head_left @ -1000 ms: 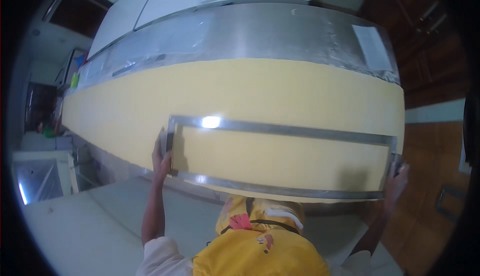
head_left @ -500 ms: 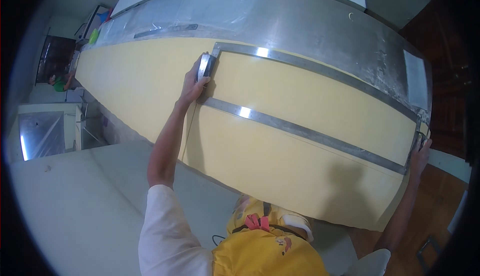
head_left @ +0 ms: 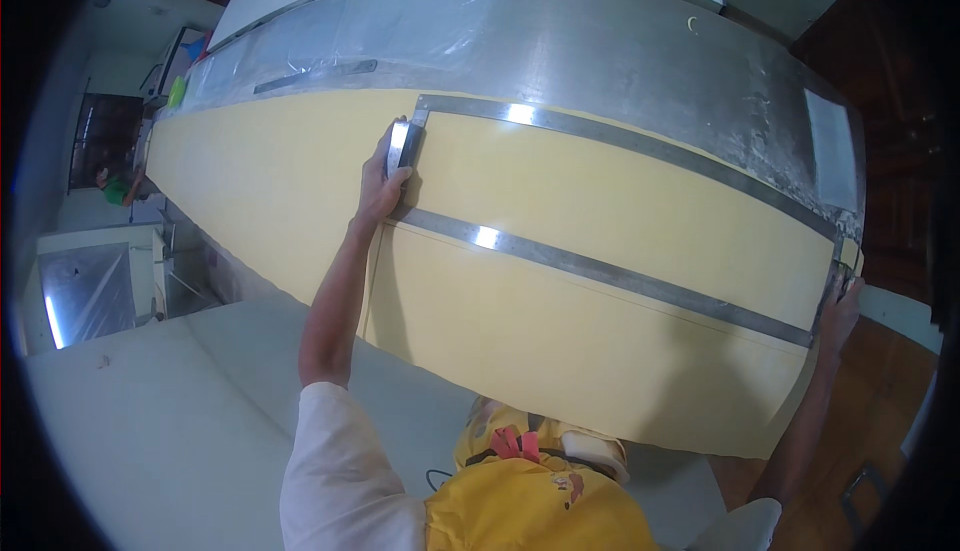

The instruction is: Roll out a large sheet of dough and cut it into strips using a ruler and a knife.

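A long, smooth yellow sheet [head_left: 260, 171], perhaps dough, is spread over a metal worktop. On it lies a long rectangular metal frame [head_left: 610, 276] with yellow showing between its bars. My left hand [head_left: 376, 191] is closed round a shiny block-like handle [head_left: 401, 143] at the frame's left end. At the far right end, my right hand [head_left: 842, 313] grips the frame's other handle, which my fingers partly hide. Thin lines mark the sheet just below the frame's near bar and down from its left end.
Behind the sheet runs the bare metal worktop [head_left: 600, 41], with clear plastic film [head_left: 420, 26] and a flat metal strip [head_left: 315, 77] on it. A pale flat piece [head_left: 832, 146] lies at its right end. Far left, a person in green [head_left: 118, 189] stands by the sheet's end.
My view has turned slightly, so the frame's left end appears a little lower and further left. Both hands keep their hold on the frame's handles.
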The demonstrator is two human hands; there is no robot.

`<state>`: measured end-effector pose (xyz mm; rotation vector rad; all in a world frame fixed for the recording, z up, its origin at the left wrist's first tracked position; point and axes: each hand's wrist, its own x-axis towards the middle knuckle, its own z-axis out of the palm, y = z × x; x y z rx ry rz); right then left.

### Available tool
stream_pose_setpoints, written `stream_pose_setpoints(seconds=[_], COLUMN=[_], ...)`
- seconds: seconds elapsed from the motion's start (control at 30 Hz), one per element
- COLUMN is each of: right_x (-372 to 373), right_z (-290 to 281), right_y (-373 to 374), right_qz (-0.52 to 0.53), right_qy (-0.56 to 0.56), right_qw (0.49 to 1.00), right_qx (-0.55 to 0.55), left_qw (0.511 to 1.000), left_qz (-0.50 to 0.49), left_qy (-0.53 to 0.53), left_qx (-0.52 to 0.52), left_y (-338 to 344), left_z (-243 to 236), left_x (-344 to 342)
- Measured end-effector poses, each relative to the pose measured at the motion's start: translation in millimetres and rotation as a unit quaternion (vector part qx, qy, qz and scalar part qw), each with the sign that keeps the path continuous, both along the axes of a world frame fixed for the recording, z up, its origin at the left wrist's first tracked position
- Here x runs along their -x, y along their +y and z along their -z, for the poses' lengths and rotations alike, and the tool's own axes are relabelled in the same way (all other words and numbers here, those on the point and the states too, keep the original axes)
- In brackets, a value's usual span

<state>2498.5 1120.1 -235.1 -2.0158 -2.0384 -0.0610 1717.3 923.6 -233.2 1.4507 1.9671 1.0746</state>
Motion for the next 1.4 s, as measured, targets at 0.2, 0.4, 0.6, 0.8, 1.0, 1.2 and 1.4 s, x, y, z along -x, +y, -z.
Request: stream_pose_setpoints(seconds=[0.2, 0.4, 0.6, 0.8, 1.0, 1.2, 1.4], right_x=[-3.5, -6.2, 4.1, 16.2, 2.9, 16.0, 10.0], right_z=[1.0, 4.7, -5.5, 2.3, -1.0, -11.6, -9.7], right_y=[0.3, 1.2, -1.6, 2.8, -1.8, -4.0, -2.2], right_qz=[0.014, -0.001, 0.041, 0.028, 0.018, 0.009, 0.019], right_qy=[0.002, -0.021, -0.029, -0.026, -0.028, -0.026, -0.020], right_qw=[1.000, 1.000, 0.999, 0.999, 0.999, 0.999, 0.999], right_qx=[0.005, -0.018, -0.012, -0.011, -0.033, -0.036, -0.025], left_qw=[1.000, 1.000, 0.997, 0.997, 0.999, 1.000, 1.000], left_qz=[-0.007, -0.013, -0.037, -0.062, -0.016, -0.004, -0.013], left_qy=[0.015, 0.023, 0.071, -0.022, -0.047, -0.022, -0.010], left_qx=[0.000, -0.006, -0.004, 0.035, 0.013, -0.010, -0.003], left_y=[4.6, 3.8, 0.4, -8.6, 4.3, 5.0, 8.3], left_z=[-1.8, 0.5, 18.1, 26.8, 32.5, 31.6, 29.1], left_x=[-5.1, -5.5, 6.9, 22.7, 11.6, 11.7, 5.1])
